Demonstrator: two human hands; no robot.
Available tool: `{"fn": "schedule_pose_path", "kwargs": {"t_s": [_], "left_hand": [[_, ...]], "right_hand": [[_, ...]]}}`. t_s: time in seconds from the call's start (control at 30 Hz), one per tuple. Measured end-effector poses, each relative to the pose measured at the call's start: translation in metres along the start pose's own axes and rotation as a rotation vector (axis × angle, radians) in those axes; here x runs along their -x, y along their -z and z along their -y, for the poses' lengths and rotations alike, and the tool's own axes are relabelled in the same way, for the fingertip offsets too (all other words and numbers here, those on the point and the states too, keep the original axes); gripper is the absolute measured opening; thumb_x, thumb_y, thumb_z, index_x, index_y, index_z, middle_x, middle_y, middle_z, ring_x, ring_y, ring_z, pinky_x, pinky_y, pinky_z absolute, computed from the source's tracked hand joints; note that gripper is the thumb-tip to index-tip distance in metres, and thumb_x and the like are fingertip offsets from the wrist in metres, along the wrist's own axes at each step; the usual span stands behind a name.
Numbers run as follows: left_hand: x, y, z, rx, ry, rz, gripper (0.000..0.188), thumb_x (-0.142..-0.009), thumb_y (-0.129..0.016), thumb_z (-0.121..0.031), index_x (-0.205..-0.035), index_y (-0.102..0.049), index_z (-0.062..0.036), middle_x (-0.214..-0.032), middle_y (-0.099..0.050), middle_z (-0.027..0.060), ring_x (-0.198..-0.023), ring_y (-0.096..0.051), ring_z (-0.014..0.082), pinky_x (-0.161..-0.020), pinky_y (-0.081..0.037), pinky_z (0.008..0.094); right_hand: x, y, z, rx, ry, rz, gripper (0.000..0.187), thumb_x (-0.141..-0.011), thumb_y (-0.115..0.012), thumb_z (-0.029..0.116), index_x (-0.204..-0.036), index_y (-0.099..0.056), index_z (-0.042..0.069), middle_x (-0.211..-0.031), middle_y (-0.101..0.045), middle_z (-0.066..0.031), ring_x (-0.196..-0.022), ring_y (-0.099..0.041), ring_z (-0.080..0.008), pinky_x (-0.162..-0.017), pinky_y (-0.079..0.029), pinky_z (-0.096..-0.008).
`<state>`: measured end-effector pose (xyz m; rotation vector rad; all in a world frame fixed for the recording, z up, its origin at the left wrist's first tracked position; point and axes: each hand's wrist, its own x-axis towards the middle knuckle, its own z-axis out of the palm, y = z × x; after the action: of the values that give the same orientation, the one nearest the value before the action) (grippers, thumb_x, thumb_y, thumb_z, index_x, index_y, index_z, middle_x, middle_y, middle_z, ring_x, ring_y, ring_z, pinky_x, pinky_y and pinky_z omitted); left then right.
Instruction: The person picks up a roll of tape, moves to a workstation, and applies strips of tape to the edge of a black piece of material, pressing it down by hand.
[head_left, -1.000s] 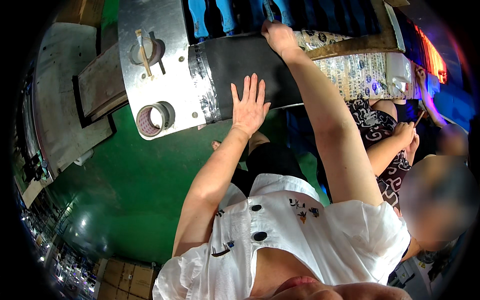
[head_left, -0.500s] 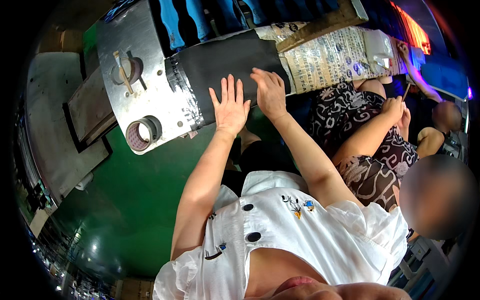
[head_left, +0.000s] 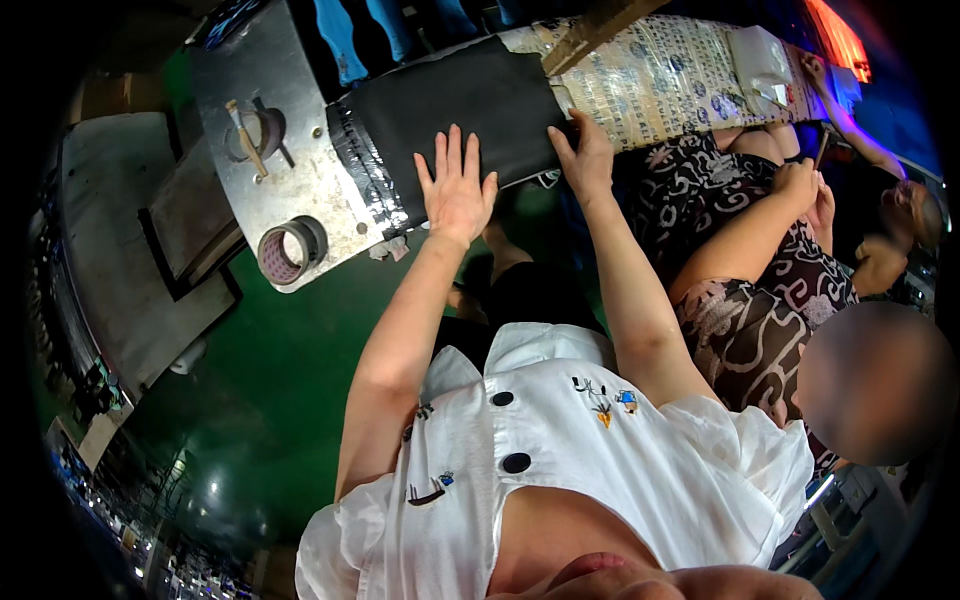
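A smooth black sheet lies across the bench in front of me. My left hand rests flat on its near part, palm down with the fingers spread. At the sheet's right edge is my right hand, its thumb on the black surface and its fingers stretched out along the border, apart from the thumb. I see nothing held in either hand. Shiny dark tape runs along the sheet's left side, over the metal plate.
A tape roll stands on the plate's near corner, and a brush lies across another roll. Blue strips line the back. A wooden bar crosses above the taped bench top. A co-worker in a patterned dress sits close at right.
My right hand has moved right, from above the sheet to its right edge. My left hand stays flat on the sheet. The view has shifted slightly.
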<state>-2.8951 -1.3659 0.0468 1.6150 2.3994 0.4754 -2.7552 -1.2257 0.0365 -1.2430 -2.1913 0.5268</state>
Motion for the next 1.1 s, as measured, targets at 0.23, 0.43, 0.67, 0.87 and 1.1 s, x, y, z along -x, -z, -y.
{"fn": "schedule_pose_path", "kwargs": {"t_s": [0.23, 0.43, 0.67, 0.87, 1.1], "left_hand": [[-0.024, 0.013, 0.008, 0.111, -0.023, -0.156, 0.042, -0.081, -0.054, -0.017, -0.121, -0.045, -0.0055, -0.132, -0.036, 0.0120, -0.126, -0.030, 0.0286, -0.103, -0.018, 0.0504], [-0.090, 0.022, 0.040, 0.011, -0.048, -0.280, 0.042, -0.077, -0.053, -0.007, -0.119, -0.046, -0.0045, -0.130, -0.039, 0.0125, -0.124, -0.032, 0.0295, -0.103, -0.022, 0.0464], [-0.122, 0.015, 0.061, -0.164, -0.089, -0.238, 0.042, -0.077, -0.057, -0.012, -0.118, -0.048, -0.0090, -0.120, -0.048, 0.0104, -0.120, -0.037, 0.0269, -0.102, -0.024, 0.0472], [-0.127, 0.015, 0.064, -0.008, -0.137, -0.287, 0.028, -0.070, -0.062, -0.008, -0.097, -0.054, -0.0073, -0.096, -0.053, 0.0088, -0.100, -0.048, 0.0254, -0.097, -0.030, 0.0438], [-0.100, 0.021, 0.058, 0.109, -0.123, -0.429, 0.014, -0.069, -0.057, -0.001, -0.082, -0.052, -0.0060, -0.088, -0.057, 0.0078, -0.094, -0.052, 0.0224, -0.091, -0.035, 0.0391]], "right_hand": [[-0.007, 0.004, 0.005, -0.323, -0.299, 0.129, 0.019, -0.073, -0.065, 0.010, -0.088, -0.057, 0.002, -0.082, -0.060, -0.0094, -0.074, -0.057, -0.0184, -0.071, -0.044, -0.0274], [-0.012, 0.002, 0.005, -0.572, -0.360, 0.264, 0.011, -0.078, -0.058, 0.002, -0.087, -0.052, -0.001, -0.082, -0.060, -0.0076, -0.075, -0.055, -0.0111, -0.068, -0.044, -0.0245], [-0.030, -0.004, 0.020, -0.221, -0.174, 0.166, 0.027, -0.078, -0.064, 0.017, -0.101, -0.056, 0.004, -0.083, -0.062, -0.0133, -0.070, -0.060, -0.0240, -0.065, -0.046, -0.0300], [-0.033, 0.001, 0.028, -0.183, -0.023, 0.210, 0.009, -0.074, -0.055, 0.002, -0.083, -0.058, 0.004, -0.084, -0.062, -0.0119, -0.072, -0.058, -0.0312, -0.066, -0.046, -0.0363], [-0.052, 0.012, 0.065, -0.099, 0.240, 0.228, 0.012, -0.073, -0.049, 0.003, -0.081, -0.058, 0.002, -0.085, -0.063, -0.0117, -0.070, -0.058, -0.0285, -0.064, -0.047, -0.0363]]}}
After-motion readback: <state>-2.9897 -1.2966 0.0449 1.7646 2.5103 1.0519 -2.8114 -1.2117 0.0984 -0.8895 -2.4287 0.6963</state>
